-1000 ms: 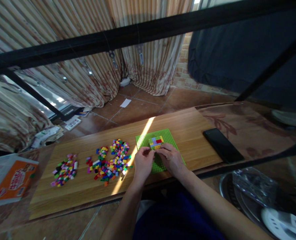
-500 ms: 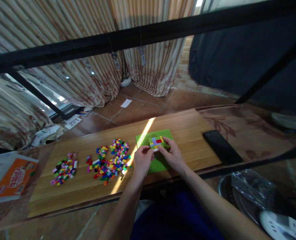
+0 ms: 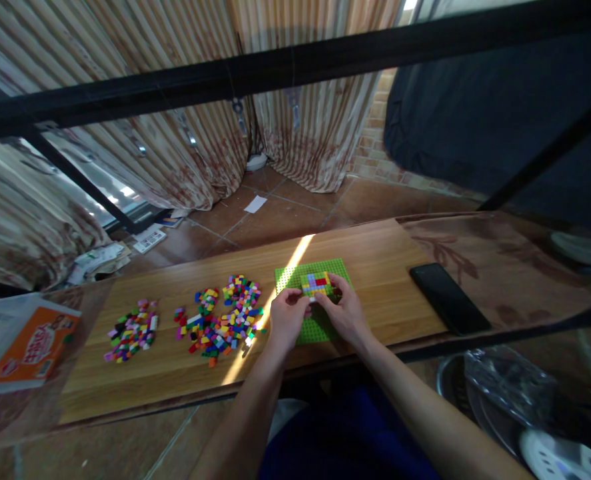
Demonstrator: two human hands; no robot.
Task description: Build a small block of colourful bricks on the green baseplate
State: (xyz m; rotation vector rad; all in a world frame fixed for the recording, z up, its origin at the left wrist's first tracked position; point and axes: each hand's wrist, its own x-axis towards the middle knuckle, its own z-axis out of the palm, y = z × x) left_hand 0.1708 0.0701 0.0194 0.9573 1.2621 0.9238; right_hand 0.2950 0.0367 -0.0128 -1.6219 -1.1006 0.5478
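On the green studded baseplate (image 3: 320,328) sits a small patchwork of toy bricks (image 3: 316,283) in yellow, pale blue, red and lilac. A white toy brick (image 3: 312,299) shows at its near edge. My left hand (image 3: 289,317) is closed, thumb and forefinger pinched at the left end of that white brick. Around the patchwork's right side curls my right hand (image 3: 345,310): its forefinger rests on the far right corner and its thumb presses near the white brick. The fingers hide part of the baseplate.
Left of the baseplate lie a large pile of loose bricks (image 3: 225,320) and a smaller pile (image 3: 132,333). A plastic box with an orange label (image 3: 38,343) stands at the far left. To the right, a black phone (image 3: 449,298) lies across the wooden board's edge (image 3: 385,267).
My right hand has gone from pinching beside my left fingertips to spanning the brick patchwork's right side. The white brick now shows at the near edge. My left hand stays almost in place.
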